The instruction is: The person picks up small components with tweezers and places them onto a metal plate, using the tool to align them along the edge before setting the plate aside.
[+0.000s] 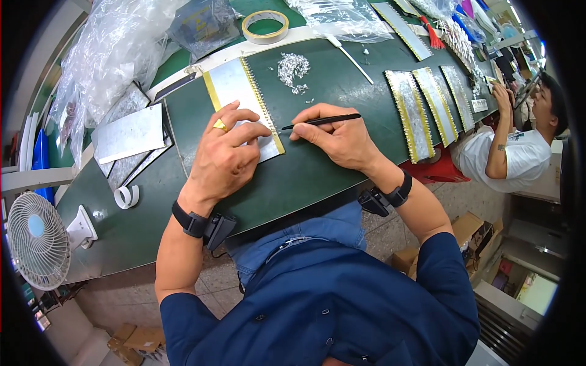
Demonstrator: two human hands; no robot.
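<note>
A flat silvery metal plate (pixel 231 82) with yellow tape along its long sides lies on the green table in front of me. Small pale pieces line its right edge in a row (pixel 255 91). My left hand (pixel 227 149), a gold ring on one finger, rests over the near part of the plate. Its fingers are bent, with the index tip at the row; anything pinched there is hidden. Black tweezers (pixel 332 119) are gripped in my right hand (pixel 342 137), their tips beside that fingertip. Beyond lies a heap of small clear and silvery bits (pixel 293 68).
Several similar taped plates (pixel 410 113) lie at the right. Bare metal plates (pixel 129 137) are stacked at the left, near a white fan (pixel 38 235). A tape roll (pixel 265 27), white stick (pixel 351 60) and plastic bags (pixel 116 67) lie farther back. Another person (pixel 519 143) sits at the right.
</note>
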